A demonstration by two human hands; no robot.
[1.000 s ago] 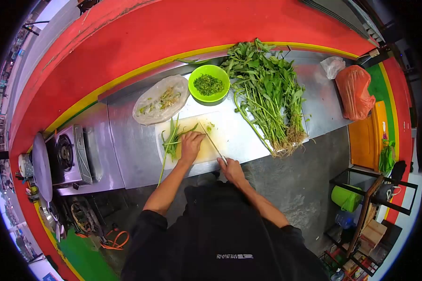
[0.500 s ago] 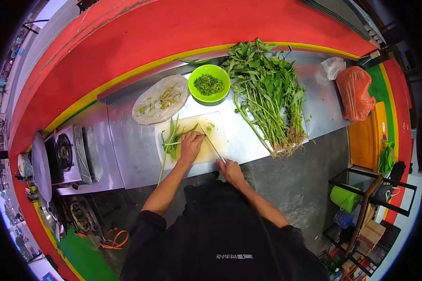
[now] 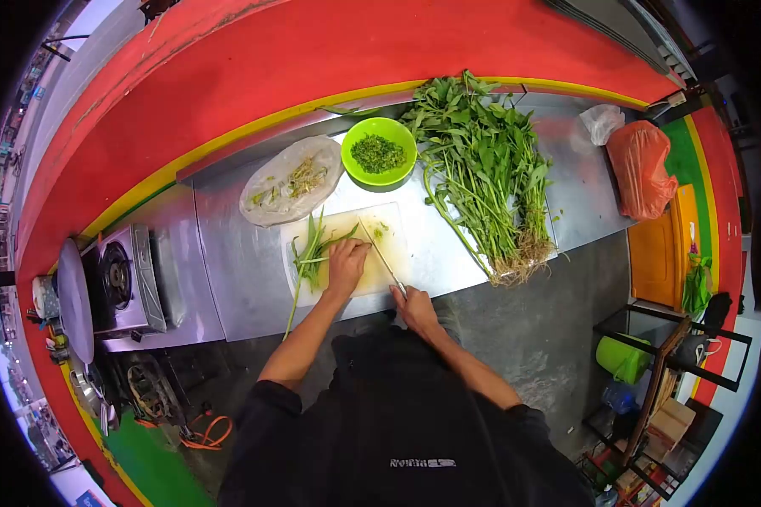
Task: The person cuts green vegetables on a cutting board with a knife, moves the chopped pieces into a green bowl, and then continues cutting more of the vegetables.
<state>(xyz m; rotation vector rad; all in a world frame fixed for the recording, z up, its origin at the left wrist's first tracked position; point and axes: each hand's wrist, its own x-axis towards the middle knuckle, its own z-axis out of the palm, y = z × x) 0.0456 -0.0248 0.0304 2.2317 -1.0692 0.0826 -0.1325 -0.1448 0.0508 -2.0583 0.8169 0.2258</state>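
My left hand (image 3: 347, 264) is closed around some leafy green stalks (image 3: 311, 248), pressing them on a pale cutting board (image 3: 389, 216). Their leaves and one long stem stick out to the left, the stem hanging past the board's near edge. In my right hand (image 3: 414, 308) is the handle of a knife (image 3: 383, 258). Its blade slants up and left across the board, just right of my left fingertips. Small cut green bits (image 3: 381, 229) lie beside the blade. Whether the edge touches a stalk is too small to tell.
Behind the board stand a green bowl (image 3: 347, 160) of chopped greens and a plastic bag (image 3: 260, 211) with trimmings on it. A big rooted bunch of greens (image 3: 490, 177) lies right. A red bag (image 3: 641, 169) sits farther right; a gas stove (image 3: 135, 279) stands left.
The knife blade has tilted slightly and its face looks brighter. Both hands keep nearly the same places and grips.
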